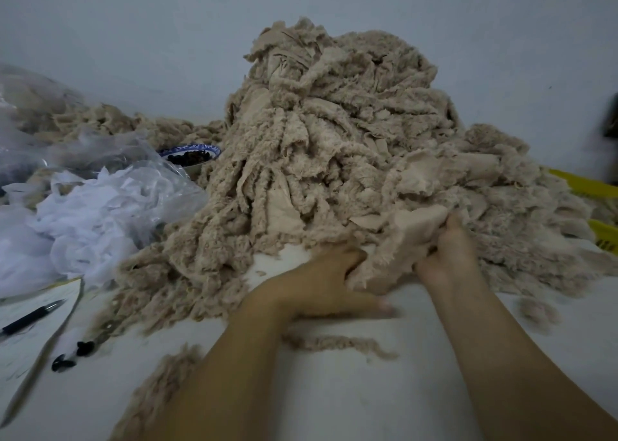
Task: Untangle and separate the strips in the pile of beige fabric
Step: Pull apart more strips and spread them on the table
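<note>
Left hand (321, 280) and right hand (451, 250) both curled tight on one beige strip (394, 239) between them; the pile (334, 139) it joins towers just beyond, so a hard tug risks tightening tangles or slumping it.

Table (351, 400) — white | on it: fabric pile (334, 173), plastic bags (100, 213), paper (20, 350), bowl (192, 154)

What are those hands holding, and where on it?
Left hand and right hand both grip a beige fabric piece at the pile's near edge, one each side.
</note>
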`<state>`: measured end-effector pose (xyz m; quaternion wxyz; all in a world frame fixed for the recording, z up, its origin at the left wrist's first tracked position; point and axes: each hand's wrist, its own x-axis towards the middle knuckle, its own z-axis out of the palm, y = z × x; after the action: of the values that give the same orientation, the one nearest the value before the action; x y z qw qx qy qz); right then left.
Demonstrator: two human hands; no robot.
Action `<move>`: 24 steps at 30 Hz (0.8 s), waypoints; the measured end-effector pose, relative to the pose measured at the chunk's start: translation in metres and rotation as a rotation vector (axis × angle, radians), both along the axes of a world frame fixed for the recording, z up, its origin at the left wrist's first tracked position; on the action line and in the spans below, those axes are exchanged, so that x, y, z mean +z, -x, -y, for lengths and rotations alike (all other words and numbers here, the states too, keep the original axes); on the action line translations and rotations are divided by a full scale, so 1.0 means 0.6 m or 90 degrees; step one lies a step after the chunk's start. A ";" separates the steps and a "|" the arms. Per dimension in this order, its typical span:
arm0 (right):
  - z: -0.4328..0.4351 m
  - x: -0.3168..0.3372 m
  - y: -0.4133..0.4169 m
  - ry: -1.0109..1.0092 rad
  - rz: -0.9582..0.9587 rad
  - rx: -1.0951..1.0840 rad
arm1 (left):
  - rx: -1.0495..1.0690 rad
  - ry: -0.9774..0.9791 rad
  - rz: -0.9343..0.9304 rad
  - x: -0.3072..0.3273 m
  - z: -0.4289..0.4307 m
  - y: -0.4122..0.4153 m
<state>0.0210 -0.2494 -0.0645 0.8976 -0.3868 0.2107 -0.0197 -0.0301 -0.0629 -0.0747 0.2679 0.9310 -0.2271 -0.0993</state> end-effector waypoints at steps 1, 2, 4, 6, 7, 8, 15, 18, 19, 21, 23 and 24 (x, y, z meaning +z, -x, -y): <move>0.003 0.001 -0.002 -0.014 0.012 0.007 | 0.012 -0.031 0.056 -0.007 0.001 -0.007; 0.004 0.001 -0.004 -0.026 0.025 0.013 | 0.063 0.007 0.120 -0.006 0.002 -0.012; 0.003 0.002 -0.002 -0.038 0.036 0.015 | 0.254 0.251 0.154 0.002 -0.005 -0.019; 0.006 0.003 0.000 -0.027 0.036 0.019 | 0.406 0.497 0.063 0.012 -0.023 -0.026; 0.007 0.003 0.001 -0.023 0.035 0.022 | 0.456 0.586 0.020 0.014 -0.034 -0.029; 0.007 0.003 0.004 -0.021 0.037 0.026 | 0.488 0.661 -0.017 0.016 -0.043 -0.028; -0.043 -0.005 0.036 0.477 0.237 0.208 | 0.410 0.897 -0.249 0.031 -0.034 -0.013; -0.073 -0.021 0.056 0.702 0.375 0.403 | 0.414 0.777 -0.223 0.027 -0.026 -0.012; -0.078 -0.024 0.054 0.758 0.390 0.413 | 0.409 0.759 -0.218 0.027 -0.026 -0.011; -0.076 -0.025 0.048 0.746 0.377 0.387 | 0.399 0.804 -0.217 0.027 -0.027 -0.013; -0.062 -0.017 0.044 0.618 0.325 0.372 | 0.409 0.863 -0.207 0.026 -0.030 -0.020; -0.057 -0.015 0.044 0.588 0.306 0.378 | 0.422 0.898 -0.208 0.026 -0.031 -0.023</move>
<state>-0.0052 -0.2152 -0.0736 0.6264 -0.7638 -0.1456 0.0554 -0.0162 -0.0444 -0.0593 0.8398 0.5343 0.0948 0.0175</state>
